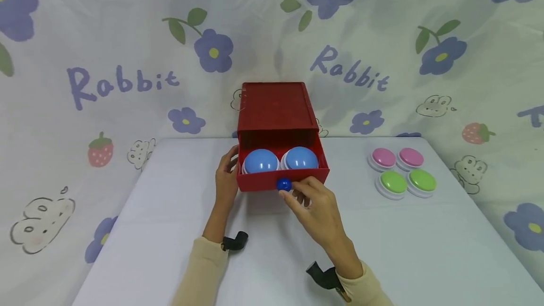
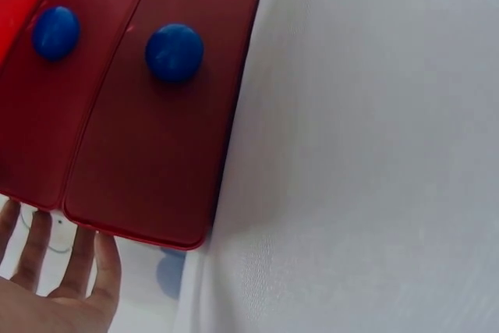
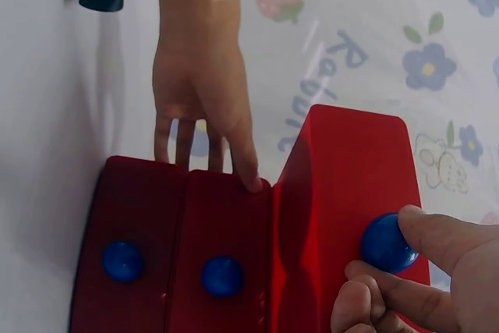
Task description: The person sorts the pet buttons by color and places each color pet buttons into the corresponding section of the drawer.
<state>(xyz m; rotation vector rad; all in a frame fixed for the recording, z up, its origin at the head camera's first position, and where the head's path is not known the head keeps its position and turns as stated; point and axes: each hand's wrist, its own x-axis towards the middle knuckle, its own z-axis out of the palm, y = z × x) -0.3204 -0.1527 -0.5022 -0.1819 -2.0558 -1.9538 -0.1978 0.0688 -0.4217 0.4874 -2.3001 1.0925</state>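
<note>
Near the back edge of the counter [image 1: 165,197] stands a red cabinet [image 1: 274,107], its open top drawer [image 1: 258,182] holding two blue buttons [image 1: 261,160]. The right hand [image 1: 316,207] pinches its blue knob [image 1: 284,184]; the left hand [image 1: 225,181], fingers [image 2: 108,271] apart, touches the cabinet's side.

White table [image 1: 382,259], red drawer cabinet [image 1: 276,112], right side: two pink buttons [image 1: 384,157], two green [image 1: 393,182]

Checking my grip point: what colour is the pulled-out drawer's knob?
The knob is glossy blue, clearest in the right wrist view.
</note>
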